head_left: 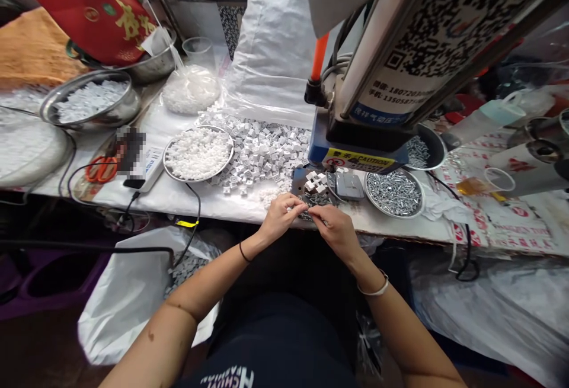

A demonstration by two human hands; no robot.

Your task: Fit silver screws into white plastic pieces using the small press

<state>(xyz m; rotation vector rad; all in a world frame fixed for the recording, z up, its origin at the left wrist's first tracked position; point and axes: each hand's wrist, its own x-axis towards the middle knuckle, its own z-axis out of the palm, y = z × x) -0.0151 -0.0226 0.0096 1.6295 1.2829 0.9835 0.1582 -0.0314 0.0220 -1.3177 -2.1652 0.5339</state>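
My left hand (281, 216) and my right hand (334, 226) meet at the table's front edge, fingertips pinched close together. Whatever is between the fingers is too small to make out. Just beyond them lie small dark metal pieces (320, 197) and a few white blocks (315, 182) on the base of a blue press (362, 150). Left of the press spreads a heap of white plastic parts (267, 148). Small white pieces fill a round dish (198, 152). To the right, a round dish of metal pins (395, 192) stands near my right hand.
The press column rises at the upper right. Farther left are orange scissors (101, 169), a white box (149, 169) and a metal bowl (91, 100). A cup of amber liquid (484, 183) stands right. Cables hang over the front edge above an open white bag (120, 299).
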